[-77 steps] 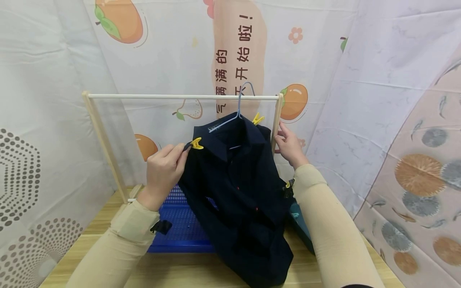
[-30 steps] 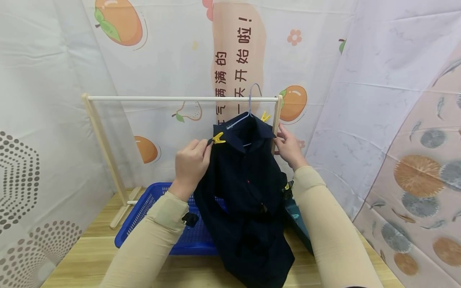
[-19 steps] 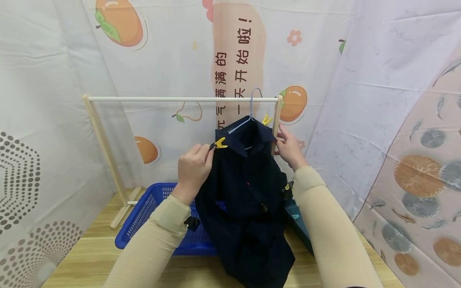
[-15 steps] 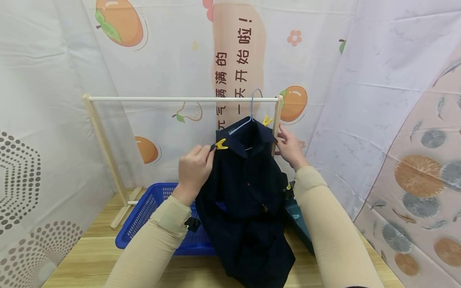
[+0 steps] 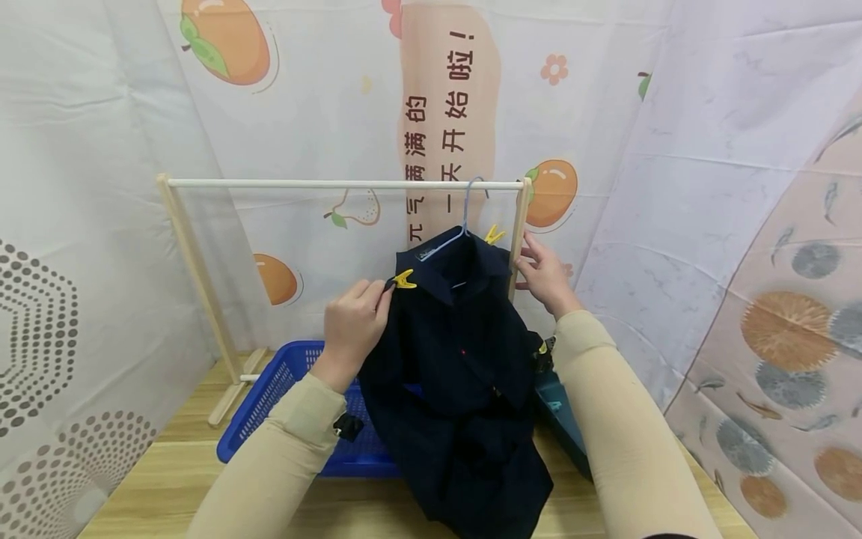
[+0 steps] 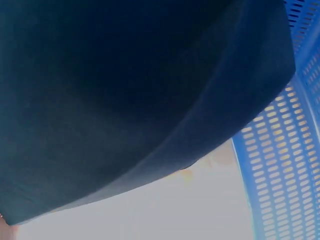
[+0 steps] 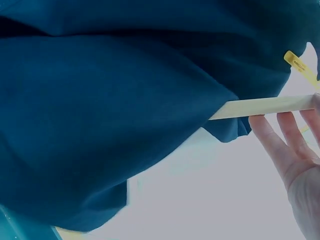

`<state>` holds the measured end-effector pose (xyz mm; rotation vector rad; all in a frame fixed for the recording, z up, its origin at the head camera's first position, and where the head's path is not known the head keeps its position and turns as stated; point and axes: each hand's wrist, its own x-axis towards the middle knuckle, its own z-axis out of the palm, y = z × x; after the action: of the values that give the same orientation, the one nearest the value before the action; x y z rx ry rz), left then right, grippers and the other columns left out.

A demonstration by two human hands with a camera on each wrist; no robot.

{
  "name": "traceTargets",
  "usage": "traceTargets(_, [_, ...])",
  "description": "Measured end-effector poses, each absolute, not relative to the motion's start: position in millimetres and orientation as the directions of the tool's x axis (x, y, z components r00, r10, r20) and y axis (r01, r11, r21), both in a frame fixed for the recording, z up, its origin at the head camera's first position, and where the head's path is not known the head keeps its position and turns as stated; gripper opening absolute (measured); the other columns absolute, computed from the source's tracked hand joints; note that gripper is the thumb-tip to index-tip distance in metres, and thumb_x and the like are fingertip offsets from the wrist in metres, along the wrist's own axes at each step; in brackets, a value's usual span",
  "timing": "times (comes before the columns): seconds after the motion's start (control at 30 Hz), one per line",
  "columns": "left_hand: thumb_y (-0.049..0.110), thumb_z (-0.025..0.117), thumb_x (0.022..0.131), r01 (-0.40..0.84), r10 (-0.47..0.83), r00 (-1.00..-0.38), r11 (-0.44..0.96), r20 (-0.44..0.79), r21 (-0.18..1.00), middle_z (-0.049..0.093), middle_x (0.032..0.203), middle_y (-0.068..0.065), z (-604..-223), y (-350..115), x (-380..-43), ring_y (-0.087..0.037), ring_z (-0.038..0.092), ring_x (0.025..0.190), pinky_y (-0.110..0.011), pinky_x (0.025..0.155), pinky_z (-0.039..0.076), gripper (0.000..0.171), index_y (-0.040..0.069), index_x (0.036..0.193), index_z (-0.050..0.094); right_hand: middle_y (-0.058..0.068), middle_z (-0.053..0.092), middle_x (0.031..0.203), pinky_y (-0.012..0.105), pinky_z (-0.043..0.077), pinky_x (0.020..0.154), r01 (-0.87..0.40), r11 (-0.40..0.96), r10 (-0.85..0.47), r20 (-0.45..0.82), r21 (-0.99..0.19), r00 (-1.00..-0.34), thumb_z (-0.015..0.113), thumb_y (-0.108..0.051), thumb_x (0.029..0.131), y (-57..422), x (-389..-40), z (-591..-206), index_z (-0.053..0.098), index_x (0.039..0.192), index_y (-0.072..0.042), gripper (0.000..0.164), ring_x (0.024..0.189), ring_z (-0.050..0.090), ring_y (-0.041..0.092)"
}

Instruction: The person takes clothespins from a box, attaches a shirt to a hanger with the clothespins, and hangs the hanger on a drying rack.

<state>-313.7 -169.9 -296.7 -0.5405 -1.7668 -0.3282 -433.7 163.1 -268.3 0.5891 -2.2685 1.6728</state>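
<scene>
A dark navy shirt (image 5: pixel 444 329) hangs on a thin light-blue wire hanger (image 5: pixel 466 209). The hanger's hook crosses the white rod (image 5: pixel 337 184) of a wooden rack near its right end, its curved top just above the rod and its tip below. My left hand (image 5: pixel 353 322) pinches the shirt's left-side shoulder beside a yellow clip (image 5: pixel 404 280). Another yellow clip (image 5: pixel 494 235) is at the far shoulder. My right hand (image 5: pixel 544 273) holds the rack's right post (image 5: pixel 518 239), fingertips against the wood in the right wrist view. Shirt cloth fills most of the left wrist view.
Behind the shirt, a blue perforated basket (image 5: pixel 269 404) stands on the wooden table (image 5: pixel 155 464). A dark teal tray (image 5: pixel 569 427) lies at right, partly under my forearm. The rack's left post (image 5: pixel 202 292) stands at the left. Printed curtains enclose the back and sides.
My left hand has carried the shirt and hanger right, then down and slightly back left. The hook has sunk from well above the rod to around it. My right hand stays on the post.
</scene>
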Motion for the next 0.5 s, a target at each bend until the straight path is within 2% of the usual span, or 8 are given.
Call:
traceTargets(0.23, [0.011, 0.072, 0.095, 0.525, 0.206, -0.225, 0.849, 0.952, -0.060, 0.060, 0.070, -0.009, -300.6, -164.1, -312.7, -0.024, 0.060, 0.056, -0.036, 0.048, 0.051, 0.016, 0.002, 0.082, 0.069, 0.028, 0.043, 0.150, 0.060, 0.054, 0.084, -0.475, 0.246, -0.167, 0.446, -0.845, -0.879, 0.048, -0.004, 0.107, 163.3, -434.1, -266.5, 0.023, 0.163, -0.028, 0.066, 0.129, 0.053, 0.042])
traceTargets(0.5, [0.012, 0.072, 0.095, 0.563, 0.239, -0.274, 0.825, 0.932, -0.046, 0.053, 0.064, -0.004, -304.1, -151.9, -306.5, -0.018, 0.052, 0.050, -0.031, 0.044, 0.046, 0.016, 0.004, 0.082, 0.072, 0.027, 0.044, 0.149, 0.058, 0.055, 0.084, -0.474, 0.254, -0.176, 0.442, -0.843, -0.880, 0.049, -0.005, 0.107, 163.5, -431.2, -268.2, 0.022, 0.163, -0.028, 0.066, 0.128, 0.055, 0.041])
